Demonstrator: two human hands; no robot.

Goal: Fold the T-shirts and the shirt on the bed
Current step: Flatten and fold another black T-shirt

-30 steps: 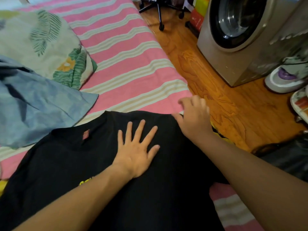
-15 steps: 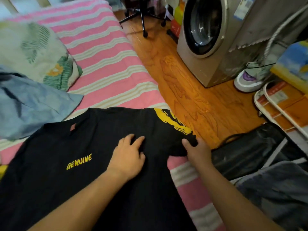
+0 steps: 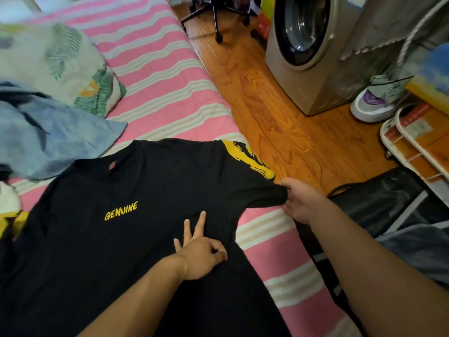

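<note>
A home bedroom doubling as laundry space is shown: a bed point(image 3: 155, 69) covered in a pink-striped sheet, a leaf-print pillow point(image 3: 56, 64), a front-loading washing machine point(image 3: 306, 52) on wood-grain flooring point(image 3: 267, 122), and an office chair base point(image 3: 216, 15).

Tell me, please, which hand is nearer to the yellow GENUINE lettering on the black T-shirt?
Left. The left hand pinches the black T-shirt just right of and below the lettering; the right hand grips the sleeve end at the bed's edge.

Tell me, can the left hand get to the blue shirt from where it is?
Probably yes. The left hand rests on the black T-shirt, and the blue shirt lies uncovered just past the collar, nothing between them.
</note>
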